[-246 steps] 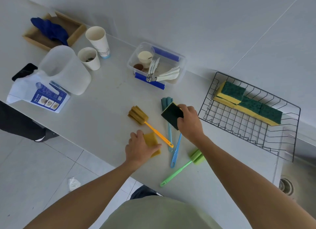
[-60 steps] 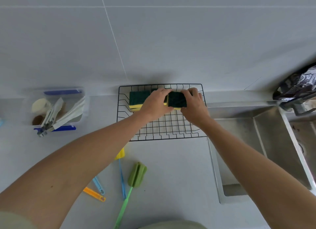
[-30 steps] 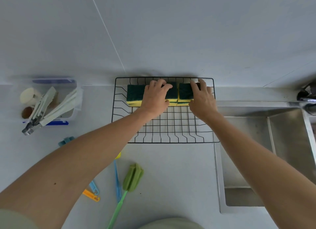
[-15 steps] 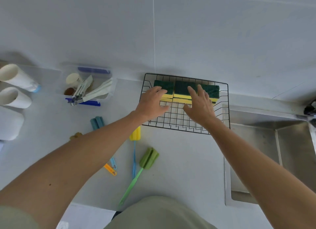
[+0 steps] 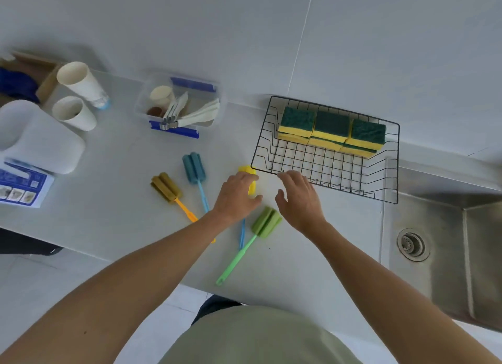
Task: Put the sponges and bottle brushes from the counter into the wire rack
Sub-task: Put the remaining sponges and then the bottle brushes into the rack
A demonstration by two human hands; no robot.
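Observation:
The black wire rack (image 5: 391, 173) stands on the counter by the wall, with several green-and-yellow sponges (image 5: 331, 131) stacked along its far side. Several bottle brushes lie on the counter in front of it: a mustard-headed one with an orange handle (image 5: 166, 187), a teal one (image 5: 193, 168), a yellow-headed one with a blue handle (image 5: 251, 180) and a green one (image 5: 264, 223). My left hand (image 5: 236, 198) hovers over the yellow brush, fingers apart, partly hiding it. My right hand (image 5: 298, 198) is open just in front of the rack's near edge, above the green brush head.
A clear plastic box with utensils (image 5: 179, 108) sits at the back. Two paper cups (image 5: 78, 97), a white jug (image 5: 38, 138), a printed pouch (image 5: 19, 187) and a wooden tray with a blue cloth (image 5: 19, 81) crowd the left. A steel sink (image 5: 445, 241) lies right of the rack.
Both hands have drawn back out of the rack, leaving the sponges stacked there, and now hover over the brushes on the counter. The view has swung left.

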